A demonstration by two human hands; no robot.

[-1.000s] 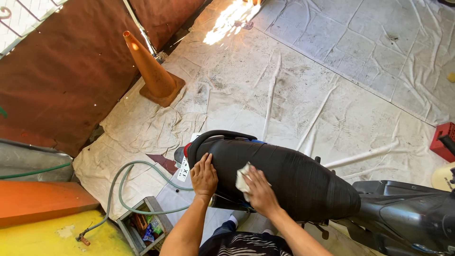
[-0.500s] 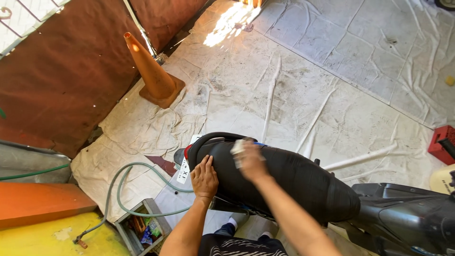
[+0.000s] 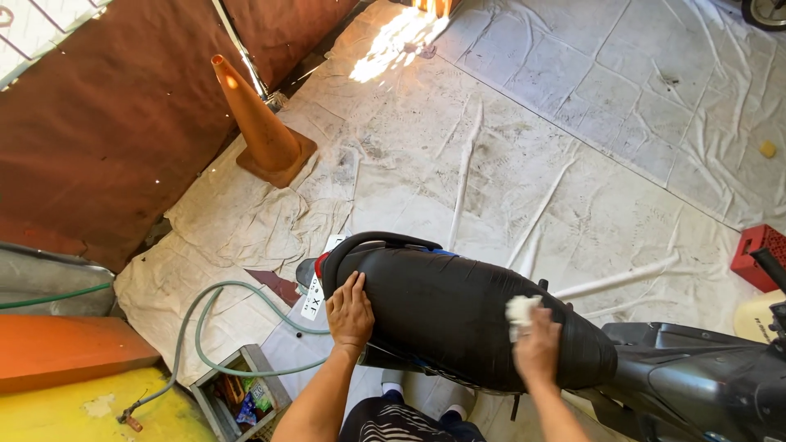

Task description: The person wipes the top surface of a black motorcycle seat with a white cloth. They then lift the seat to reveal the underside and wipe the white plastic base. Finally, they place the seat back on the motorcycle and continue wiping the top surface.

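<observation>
White rag [image 3: 519, 311] under right hand [image 3: 538, 352]

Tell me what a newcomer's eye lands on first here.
The black scooter seat at bottom centre draws the eye: the left hand rests flat on its rear end while the right hand presses a white cloth against it. Next comes the orange traffic cone at upper left, on the wrinkled white floor sheet.

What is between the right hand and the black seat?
Only a white cloth: the right hand presses it onto the black seat. Nothing else visible lies between them. The left hand rests bare on the seat's rear end.
</observation>
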